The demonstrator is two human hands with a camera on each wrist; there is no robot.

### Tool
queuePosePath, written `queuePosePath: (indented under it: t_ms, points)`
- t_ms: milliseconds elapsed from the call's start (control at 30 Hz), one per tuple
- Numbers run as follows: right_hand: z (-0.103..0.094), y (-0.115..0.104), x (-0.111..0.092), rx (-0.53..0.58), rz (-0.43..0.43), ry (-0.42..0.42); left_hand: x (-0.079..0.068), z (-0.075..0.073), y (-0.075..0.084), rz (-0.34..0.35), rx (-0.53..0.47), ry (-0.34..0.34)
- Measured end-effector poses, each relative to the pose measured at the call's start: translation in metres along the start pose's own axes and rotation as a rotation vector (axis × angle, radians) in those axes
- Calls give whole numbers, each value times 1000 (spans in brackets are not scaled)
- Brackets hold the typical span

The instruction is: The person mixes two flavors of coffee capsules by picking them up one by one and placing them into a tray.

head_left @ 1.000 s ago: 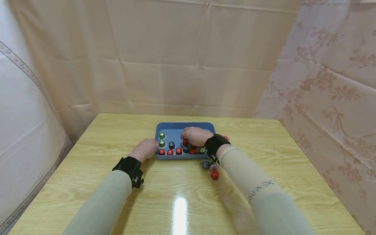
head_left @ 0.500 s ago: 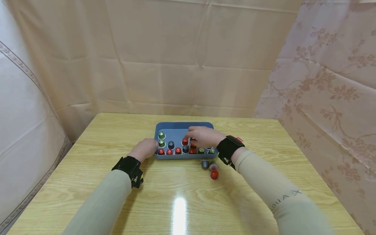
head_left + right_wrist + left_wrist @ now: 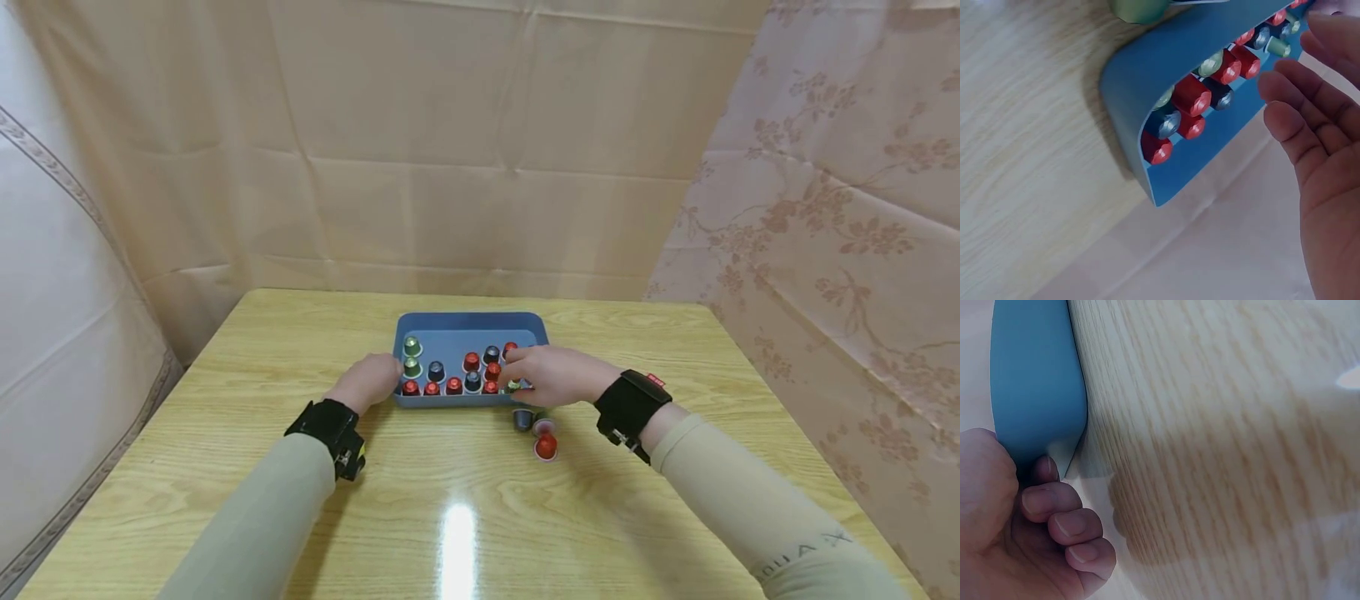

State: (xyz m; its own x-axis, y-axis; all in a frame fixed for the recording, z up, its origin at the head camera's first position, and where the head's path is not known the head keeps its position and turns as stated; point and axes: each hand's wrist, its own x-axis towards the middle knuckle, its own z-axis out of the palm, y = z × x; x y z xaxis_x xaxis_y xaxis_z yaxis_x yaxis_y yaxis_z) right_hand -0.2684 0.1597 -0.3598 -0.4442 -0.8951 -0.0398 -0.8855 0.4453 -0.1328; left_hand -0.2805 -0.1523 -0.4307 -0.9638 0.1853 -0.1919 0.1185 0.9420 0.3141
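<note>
A blue tray (image 3: 471, 318) on the table holds several coffee capsules, among them a red capsule (image 3: 471, 362), a green capsule (image 3: 412, 346) and a dark blue capsule (image 3: 437, 371). At its left side, my left hand (image 3: 369, 382) grips the wall, fingers curled at the tray's corner in the left wrist view. Over the front right part hovers my right hand (image 3: 558, 373), covering some capsules there. The right wrist view has its fingers loosely bent, with nothing held between them.
In front of the tray's right part lie loose capsules: a dark one (image 3: 523, 419), one showing its pale lid (image 3: 544, 427) and a red one (image 3: 546, 447). Beige curtain (image 3: 480, 167) hangs behind the wooden table (image 3: 300, 325).
My right hand has left a red capsule in the middle of the tray and moved right and towards me, uncovering capsules at the back right. My left hand stays at the tray.
</note>
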Motion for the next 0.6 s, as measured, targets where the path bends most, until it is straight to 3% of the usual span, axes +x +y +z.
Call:
queuePosePath:
  t_ms: [300,600]
  points:
    - [5,-6,-19,129,4,-70,1,-2,-2,12,28,5]
    - [15,-10,-27,173,56,-135,1,-2,-5,-10,6,-2]
